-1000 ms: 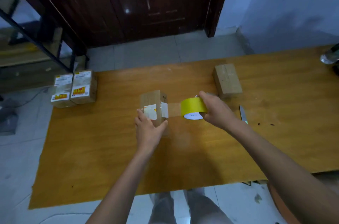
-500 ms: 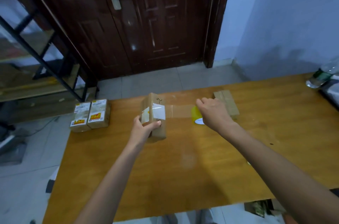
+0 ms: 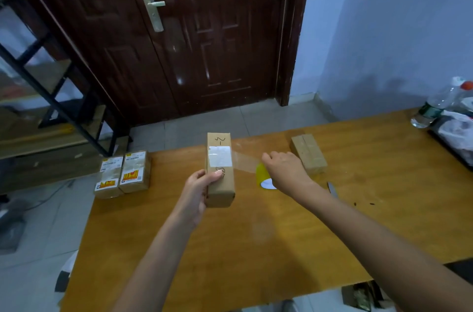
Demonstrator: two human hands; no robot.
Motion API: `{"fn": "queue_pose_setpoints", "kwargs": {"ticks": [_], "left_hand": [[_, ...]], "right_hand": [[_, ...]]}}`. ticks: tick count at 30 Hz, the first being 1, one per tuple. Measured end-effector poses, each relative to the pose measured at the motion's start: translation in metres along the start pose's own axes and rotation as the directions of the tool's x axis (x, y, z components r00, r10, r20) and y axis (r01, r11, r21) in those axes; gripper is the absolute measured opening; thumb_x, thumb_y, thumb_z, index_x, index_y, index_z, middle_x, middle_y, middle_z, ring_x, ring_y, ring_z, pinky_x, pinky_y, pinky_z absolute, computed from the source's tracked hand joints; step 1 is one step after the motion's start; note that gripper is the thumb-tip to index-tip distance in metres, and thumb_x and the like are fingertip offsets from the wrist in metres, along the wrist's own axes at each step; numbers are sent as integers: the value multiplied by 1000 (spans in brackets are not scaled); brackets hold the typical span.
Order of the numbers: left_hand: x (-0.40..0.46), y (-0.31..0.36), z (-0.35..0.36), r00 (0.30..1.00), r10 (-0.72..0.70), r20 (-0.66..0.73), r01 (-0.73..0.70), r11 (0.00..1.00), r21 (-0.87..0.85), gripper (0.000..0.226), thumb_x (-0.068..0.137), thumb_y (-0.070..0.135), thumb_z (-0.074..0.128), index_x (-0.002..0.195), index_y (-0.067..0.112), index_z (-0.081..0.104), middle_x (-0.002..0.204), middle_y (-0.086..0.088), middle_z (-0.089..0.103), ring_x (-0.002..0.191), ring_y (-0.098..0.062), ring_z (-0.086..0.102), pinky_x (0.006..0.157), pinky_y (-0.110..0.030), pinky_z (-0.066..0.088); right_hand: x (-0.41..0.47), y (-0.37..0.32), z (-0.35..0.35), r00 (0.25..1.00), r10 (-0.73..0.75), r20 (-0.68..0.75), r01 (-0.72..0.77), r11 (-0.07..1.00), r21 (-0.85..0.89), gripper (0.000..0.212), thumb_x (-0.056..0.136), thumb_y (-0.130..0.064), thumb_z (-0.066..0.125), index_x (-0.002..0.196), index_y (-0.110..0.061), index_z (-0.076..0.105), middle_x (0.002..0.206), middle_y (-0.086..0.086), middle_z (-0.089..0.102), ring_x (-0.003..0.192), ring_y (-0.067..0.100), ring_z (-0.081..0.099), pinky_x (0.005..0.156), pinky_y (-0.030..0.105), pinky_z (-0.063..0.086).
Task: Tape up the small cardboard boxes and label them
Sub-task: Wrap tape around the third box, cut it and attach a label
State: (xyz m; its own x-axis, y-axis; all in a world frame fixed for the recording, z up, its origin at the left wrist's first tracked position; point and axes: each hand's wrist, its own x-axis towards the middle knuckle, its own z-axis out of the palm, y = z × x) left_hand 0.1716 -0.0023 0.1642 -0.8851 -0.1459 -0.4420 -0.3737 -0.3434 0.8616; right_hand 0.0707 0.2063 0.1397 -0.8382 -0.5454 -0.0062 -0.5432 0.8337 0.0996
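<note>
Left hand [image 3: 195,195] grips the tall cardboard box [image 3: 220,171] by its near left edge, thumb curled over the front face just below the white label [image 3: 220,157], holding it on end on the tabletop [image 3: 256,235]; farther left, at the tabletop's corner, 2 labelled boxes [image 3: 122,174] sit side by side. A clear strip of tape [image 3: 244,158] runs from the label face rightward to the yellow tape roll [image 3: 262,176], which the right hand [image 3: 286,171] holds with fingers curled over it, the roll mostly hidden beneath the palm. Behind that hand lies 1 more plain box [image 3: 308,153], and a blade [image 3: 332,189] rests just beside the wrist. To wrap well, I would keep the strip taut and level as it goes round, brace the box firmly so it neither twists nor tips, and press the tape flat over the label before reaching for the blade, since slack would likely leave wrinkles or a skewed band
</note>
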Motion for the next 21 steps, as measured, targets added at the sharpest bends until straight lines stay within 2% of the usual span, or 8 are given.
{"fn": "queue_pose_setpoints", "kwargs": {"ticks": [3,5,8,10,13,15,18,21], "left_hand": [[-5,2,6,997,-14,73,22,993,-114,56,69,25,69,117,-2,60,103,-20,68,86,-27,67,70,-35,58],[-8,3,10,994,-41,105,61,979,-194,45,70,23,66,109,-1,65,105,-23,65,88,-30,64,78,-40,55],[-12,3,11,988,-58,146,97,956,-278,41,73,19,65,111,2,66,115,-26,62,104,-37,58,101,-53,41],[-13,2,11,984,-45,171,99,941,-323,43,79,19,62,118,2,62,119,-26,62,108,-38,57,105,-56,36],[-16,2,10,980,-28,196,97,930,-354,49,84,21,52,129,2,54,124,-26,61,112,-40,56,103,-57,37],[-18,2,9,973,-2,231,89,926,-368,49,84,21,54,130,4,54,129,-25,60,114,-40,57,99,-56,43],[-20,1,10,962,32,271,86,906,-414,43,87,24,51,123,7,65,129,-24,60,111,-38,62,90,-52,52],[-22,1,10,956,50,288,92,884,-459,43,90,27,42,118,9,70,131,-23,60,111,-36,64,86,-48,56]], "right_hand": [[-1,-7,0,1000,-9,-13,10,1000,26,42,72,7,56,109,-10,46,95,9,59,84,29,59,69,33,34],[-1,-12,0,999,-21,-26,22,999,33,41,73,7,55,110,-10,46,95,9,60,83,28,59,70,33,34],[1,-20,-1,999,-40,-33,41,998,45,42,74,9,53,110,-10,45,93,9,59,79,27,57,69,32,31],[2,-25,-3,998,-50,-38,52,998,48,40,74,8,54,108,-10,45,90,8,58,74,25,53,67,32,33],[4,-33,-6,998,-48,-48,50,997,59,34,77,5,56,103,-12,44,88,7,58,69,23,47,65,31,35],[6,-40,-8,998,-50,-48,54,996,76,31,79,2,56,104,-12,45,90,6,58,72,22,51,67,31,37],[8,-49,-10,998,-40,-53,46,992,117,29,84,-4,57,109,-13,46,94,6,59,82,22,59,71,31,41],[9,-55,-10,998,-18,-67,26,991,128,22,89,-13,58,107,-14,45,94,4,58,82,19,59,72,29,44]]}}
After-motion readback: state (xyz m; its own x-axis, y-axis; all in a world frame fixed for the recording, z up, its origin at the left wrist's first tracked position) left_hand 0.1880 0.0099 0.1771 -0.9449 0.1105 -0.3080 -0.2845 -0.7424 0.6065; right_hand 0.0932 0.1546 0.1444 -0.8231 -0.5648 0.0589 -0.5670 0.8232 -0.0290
